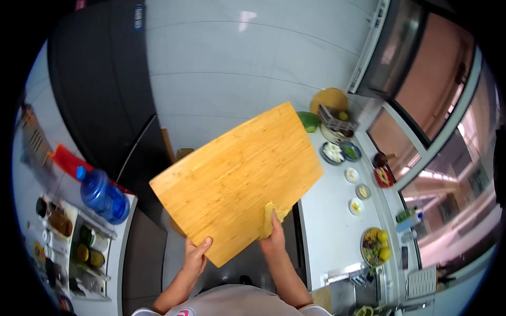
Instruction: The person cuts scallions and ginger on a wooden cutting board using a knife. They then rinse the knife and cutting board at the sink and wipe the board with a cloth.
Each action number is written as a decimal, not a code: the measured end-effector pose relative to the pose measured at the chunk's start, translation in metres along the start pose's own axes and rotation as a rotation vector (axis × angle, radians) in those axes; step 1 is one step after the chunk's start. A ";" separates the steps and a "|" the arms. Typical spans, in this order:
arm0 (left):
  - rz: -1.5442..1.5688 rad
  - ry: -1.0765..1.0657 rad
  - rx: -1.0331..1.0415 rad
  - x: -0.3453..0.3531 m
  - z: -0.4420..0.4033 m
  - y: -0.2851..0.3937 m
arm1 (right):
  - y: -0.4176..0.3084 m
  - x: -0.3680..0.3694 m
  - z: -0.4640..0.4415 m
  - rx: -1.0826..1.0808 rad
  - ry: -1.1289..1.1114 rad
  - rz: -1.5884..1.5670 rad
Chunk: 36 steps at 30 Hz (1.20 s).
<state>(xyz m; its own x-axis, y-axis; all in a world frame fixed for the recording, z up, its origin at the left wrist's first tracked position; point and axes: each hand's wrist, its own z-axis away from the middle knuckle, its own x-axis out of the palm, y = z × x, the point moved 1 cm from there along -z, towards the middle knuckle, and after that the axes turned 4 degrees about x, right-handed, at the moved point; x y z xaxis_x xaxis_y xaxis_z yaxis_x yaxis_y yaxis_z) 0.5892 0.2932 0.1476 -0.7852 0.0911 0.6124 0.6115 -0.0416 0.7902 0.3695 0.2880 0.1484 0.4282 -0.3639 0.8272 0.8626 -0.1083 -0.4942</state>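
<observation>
A large wooden cutting board (242, 179) is held up, tilted, in front of my body. My left hand (197, 253) grips its lower left corner, with the thumb on the front face and the fingers hidden behind. At the lower right edge, my right hand (273, 234) holds a yellow cloth (268, 220) against the board, the thumb on top of the cloth. Part of the cloth shows past the board's edge.
On the right, a white counter (324, 226) bears small bowls, a plate of fruit (373, 246) and a sink (348, 297). A blue water jug (104, 196) and a rack of jars (79, 247) stand at the left, near a dark fridge (100, 79).
</observation>
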 end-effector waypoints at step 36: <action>-1.110 0.348 0.360 0.011 0.100 0.172 | -0.069 -0.013 -0.132 -0.495 -0.774 2.006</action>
<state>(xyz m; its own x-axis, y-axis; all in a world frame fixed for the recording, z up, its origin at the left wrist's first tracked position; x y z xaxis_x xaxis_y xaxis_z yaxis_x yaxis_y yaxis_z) 0.6958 0.3866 0.2883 -0.8488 -0.3725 -0.3753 -0.4607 0.1728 0.8706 0.2688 0.1779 0.1365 0.5084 0.0546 -0.8594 -0.7879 -0.3732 -0.4898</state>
